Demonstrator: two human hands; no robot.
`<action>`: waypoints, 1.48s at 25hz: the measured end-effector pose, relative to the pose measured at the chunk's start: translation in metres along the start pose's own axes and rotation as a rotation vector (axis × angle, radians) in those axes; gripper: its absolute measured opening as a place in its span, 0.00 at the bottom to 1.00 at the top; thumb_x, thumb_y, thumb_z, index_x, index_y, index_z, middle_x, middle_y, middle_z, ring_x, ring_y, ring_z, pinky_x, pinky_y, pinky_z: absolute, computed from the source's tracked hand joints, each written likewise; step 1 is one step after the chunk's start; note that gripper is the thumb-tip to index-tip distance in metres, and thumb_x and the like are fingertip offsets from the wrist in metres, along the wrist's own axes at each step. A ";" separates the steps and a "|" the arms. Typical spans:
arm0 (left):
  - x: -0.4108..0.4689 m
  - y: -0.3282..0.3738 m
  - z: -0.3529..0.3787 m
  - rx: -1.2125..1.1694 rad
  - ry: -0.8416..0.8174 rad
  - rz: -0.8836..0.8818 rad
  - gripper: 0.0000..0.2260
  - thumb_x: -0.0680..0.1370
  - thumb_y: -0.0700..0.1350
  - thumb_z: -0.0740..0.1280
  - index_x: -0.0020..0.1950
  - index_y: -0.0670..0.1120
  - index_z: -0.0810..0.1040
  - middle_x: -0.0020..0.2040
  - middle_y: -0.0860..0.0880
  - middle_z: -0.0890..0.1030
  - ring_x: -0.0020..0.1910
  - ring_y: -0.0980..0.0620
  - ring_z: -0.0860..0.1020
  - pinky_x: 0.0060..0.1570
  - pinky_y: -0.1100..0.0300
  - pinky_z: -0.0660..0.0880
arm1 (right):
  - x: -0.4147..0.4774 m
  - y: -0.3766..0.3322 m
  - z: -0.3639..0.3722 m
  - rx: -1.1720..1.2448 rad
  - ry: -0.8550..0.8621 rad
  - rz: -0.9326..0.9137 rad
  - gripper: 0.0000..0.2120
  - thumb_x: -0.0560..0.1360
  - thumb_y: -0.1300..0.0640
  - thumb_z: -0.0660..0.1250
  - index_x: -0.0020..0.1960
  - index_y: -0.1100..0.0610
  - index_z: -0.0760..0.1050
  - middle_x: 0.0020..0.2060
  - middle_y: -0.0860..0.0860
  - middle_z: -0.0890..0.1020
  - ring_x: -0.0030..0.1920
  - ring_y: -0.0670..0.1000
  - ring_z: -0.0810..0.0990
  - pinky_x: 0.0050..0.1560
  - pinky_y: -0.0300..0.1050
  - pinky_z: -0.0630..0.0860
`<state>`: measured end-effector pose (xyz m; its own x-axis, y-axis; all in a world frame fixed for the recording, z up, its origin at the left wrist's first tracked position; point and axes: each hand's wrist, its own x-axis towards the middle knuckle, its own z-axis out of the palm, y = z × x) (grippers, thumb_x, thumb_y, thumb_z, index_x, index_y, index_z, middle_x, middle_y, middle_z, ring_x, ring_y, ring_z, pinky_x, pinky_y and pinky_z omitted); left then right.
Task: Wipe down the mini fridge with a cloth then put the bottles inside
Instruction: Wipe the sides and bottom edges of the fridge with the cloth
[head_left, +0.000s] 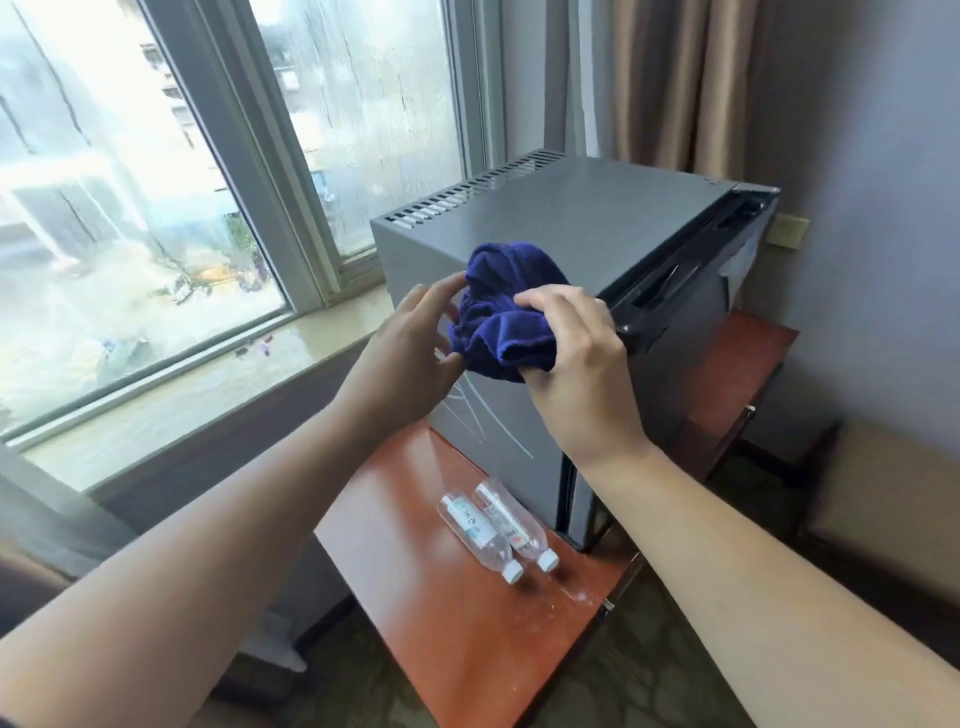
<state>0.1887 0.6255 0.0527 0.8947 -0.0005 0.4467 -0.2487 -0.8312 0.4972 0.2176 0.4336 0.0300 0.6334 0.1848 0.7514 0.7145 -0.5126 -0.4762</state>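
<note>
A grey mini fridge (571, 218) stands on a red-brown wooden table (457, 634), its door shut and facing right. A bunched dark blue cloth (498, 312) is held in front of the fridge's near top corner. My right hand (576, 364) grips the cloth from the right. My left hand (415, 353) touches its left side with fingers spread around it. Two clear plastic water bottles (493, 530) with white caps lie side by side on the table, below my hands, next to the fridge.
A large window (156, 182) with a stone sill (171, 384) runs along the left. Beige curtains (670, 78) hang behind the fridge. A wall socket (787, 231) sits on the right wall. Patterned carpet (649, 675) lies below the table.
</note>
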 end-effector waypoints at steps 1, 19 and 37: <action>0.007 -0.005 0.002 0.019 -0.020 0.015 0.35 0.74 0.40 0.71 0.78 0.58 0.63 0.57 0.55 0.75 0.43 0.57 0.80 0.51 0.51 0.80 | 0.003 0.003 0.007 -0.009 0.002 0.011 0.23 0.69 0.70 0.75 0.63 0.60 0.79 0.60 0.54 0.81 0.61 0.56 0.78 0.68 0.49 0.74; 0.138 -0.264 -0.064 0.048 -0.184 0.195 0.48 0.73 0.49 0.76 0.81 0.65 0.46 0.52 0.66 0.78 0.40 0.56 0.80 0.44 0.57 0.77 | 0.093 -0.012 0.250 -0.343 0.053 0.023 0.15 0.71 0.67 0.77 0.58 0.59 0.86 0.56 0.54 0.86 0.56 0.57 0.83 0.59 0.53 0.79; 0.055 -0.082 0.053 0.066 -0.137 0.680 0.35 0.71 0.49 0.72 0.78 0.59 0.68 0.41 0.53 0.77 0.34 0.44 0.76 0.37 0.56 0.75 | -0.048 -0.010 0.047 -0.688 0.249 0.313 0.12 0.77 0.60 0.72 0.59 0.55 0.86 0.56 0.59 0.79 0.52 0.55 0.71 0.56 0.47 0.73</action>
<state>0.2777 0.6644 -0.0032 0.5885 -0.5992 0.5429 -0.7510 -0.6538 0.0925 0.1941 0.4690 -0.0232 0.6311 -0.2048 0.7482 0.1186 -0.9277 -0.3540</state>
